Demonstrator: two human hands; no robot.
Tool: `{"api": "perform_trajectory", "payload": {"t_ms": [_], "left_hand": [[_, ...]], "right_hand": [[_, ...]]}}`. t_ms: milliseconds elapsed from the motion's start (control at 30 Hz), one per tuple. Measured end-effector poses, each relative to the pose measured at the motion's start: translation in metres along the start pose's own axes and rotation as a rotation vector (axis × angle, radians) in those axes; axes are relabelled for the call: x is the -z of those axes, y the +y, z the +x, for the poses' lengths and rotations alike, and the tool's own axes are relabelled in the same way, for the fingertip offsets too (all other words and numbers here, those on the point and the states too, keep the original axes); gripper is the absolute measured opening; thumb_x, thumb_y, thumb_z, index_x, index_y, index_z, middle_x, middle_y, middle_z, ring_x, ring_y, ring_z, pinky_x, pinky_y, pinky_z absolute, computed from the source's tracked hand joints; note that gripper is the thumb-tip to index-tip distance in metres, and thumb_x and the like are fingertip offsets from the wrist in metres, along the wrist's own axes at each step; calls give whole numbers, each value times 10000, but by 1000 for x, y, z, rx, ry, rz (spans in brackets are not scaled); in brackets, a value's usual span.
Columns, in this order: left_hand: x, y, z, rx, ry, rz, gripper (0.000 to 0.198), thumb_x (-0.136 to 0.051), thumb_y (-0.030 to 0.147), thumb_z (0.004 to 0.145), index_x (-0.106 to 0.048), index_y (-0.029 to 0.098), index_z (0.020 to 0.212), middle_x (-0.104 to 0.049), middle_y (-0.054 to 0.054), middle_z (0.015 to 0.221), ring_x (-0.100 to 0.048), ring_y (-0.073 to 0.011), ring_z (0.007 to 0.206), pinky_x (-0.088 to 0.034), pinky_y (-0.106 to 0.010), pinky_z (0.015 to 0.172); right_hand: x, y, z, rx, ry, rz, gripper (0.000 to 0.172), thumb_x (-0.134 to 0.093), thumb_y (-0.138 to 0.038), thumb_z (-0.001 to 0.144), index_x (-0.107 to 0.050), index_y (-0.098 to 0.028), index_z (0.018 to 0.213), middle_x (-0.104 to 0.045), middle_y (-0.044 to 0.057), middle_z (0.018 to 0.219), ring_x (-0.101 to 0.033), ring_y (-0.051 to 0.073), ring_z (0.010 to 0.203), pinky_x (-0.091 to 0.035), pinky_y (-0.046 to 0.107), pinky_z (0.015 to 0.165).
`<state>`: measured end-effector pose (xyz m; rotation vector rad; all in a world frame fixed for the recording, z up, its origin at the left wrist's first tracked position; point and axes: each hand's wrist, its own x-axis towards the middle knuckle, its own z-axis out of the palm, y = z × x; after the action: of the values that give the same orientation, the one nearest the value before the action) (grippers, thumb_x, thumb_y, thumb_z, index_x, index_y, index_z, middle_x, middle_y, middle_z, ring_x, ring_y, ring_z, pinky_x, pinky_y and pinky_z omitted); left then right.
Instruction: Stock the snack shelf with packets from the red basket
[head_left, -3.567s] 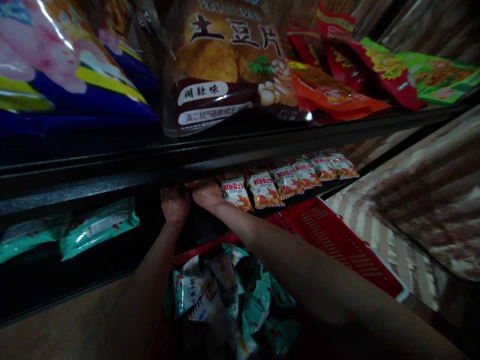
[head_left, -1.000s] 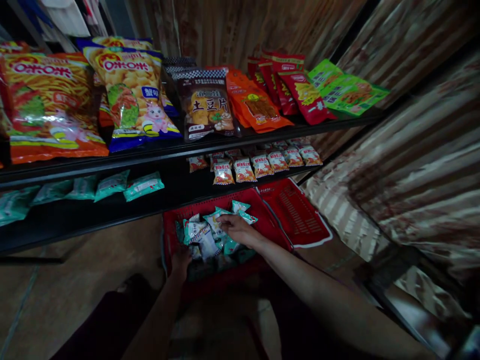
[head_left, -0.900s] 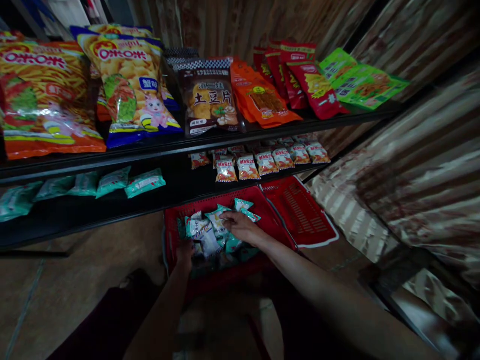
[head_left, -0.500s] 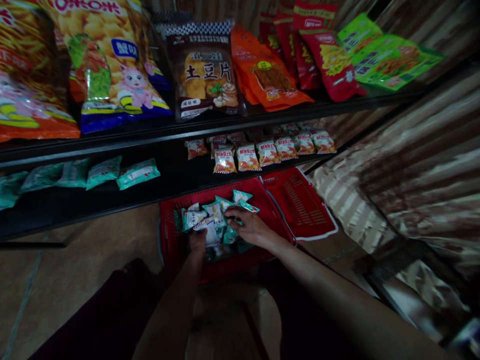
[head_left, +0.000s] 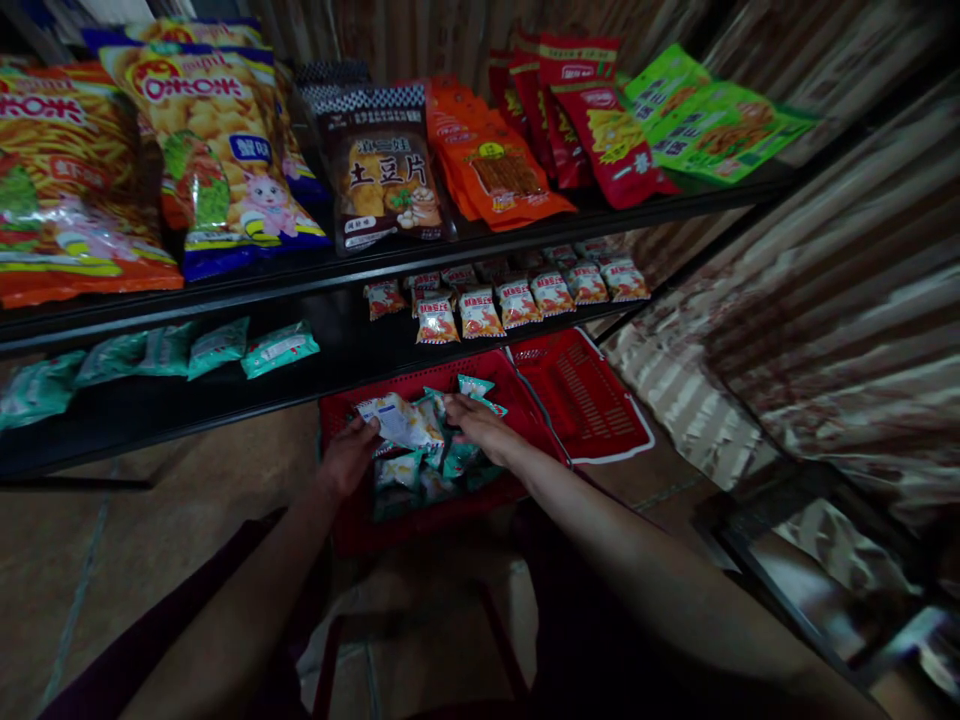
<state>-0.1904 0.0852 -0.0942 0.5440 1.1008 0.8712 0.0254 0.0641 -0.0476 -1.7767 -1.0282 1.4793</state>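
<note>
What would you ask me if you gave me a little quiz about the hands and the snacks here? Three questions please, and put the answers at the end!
1. Pick one. What is the left hand holding?
A) a glass bottle
B) a white packet
C) a wooden spoon

2. Fill in the blank: on the upper shelf, the rightmost bags are mostly the colour ____.

3. True or false: the right hand is up on the upper shelf.

Key:
1. B
2. green
3. False; it is down at the red basket.
</note>
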Motion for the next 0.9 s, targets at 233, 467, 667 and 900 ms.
{"api": "perform_trajectory", "payload": {"t_ms": [233,467,667,900], "left_hand": [[-13,48,-47,9,-149,-159,163,-645,139,788,-687,171,942,-697,-42,1034,-631,-144,981,-442,-312,991],[-28,41,-30,4,-188,-214,145,-633,107,776,-687,161,900,-704,-36,955,-634,-137,928,-432,-322,988],[-25,45,-32,16,-253,-152,224,-709,143,714,-689,161,936,-706,-44,936,-643,-166,918,-448,-339,953],[-1,37,-46,106,-150,-134,291,-734,102,648,-686,154,930,-718,-59,927,-668,-184,845,-512,-325,834]], "right_hand": [[-20,-13,-19,-274,-382,502,299,-488,-403,917,-561,-187,1110,-689,73,998,-673,159,768,-586,387,701],[-20,-16,-13,-331,-237,693,204,-420,-284,956,-566,-147,992,-714,57,820,-667,122,645,-554,256,595],[-17,-18,-14,-263,-196,745,122,-480,-187,909,-591,-144,883,-704,32,756,-659,113,623,-544,228,649],[-21,-16,-19,-196,-215,707,131,-562,-114,825,-629,-168,924,-704,-4,790,-652,91,645,-538,205,679]]}}
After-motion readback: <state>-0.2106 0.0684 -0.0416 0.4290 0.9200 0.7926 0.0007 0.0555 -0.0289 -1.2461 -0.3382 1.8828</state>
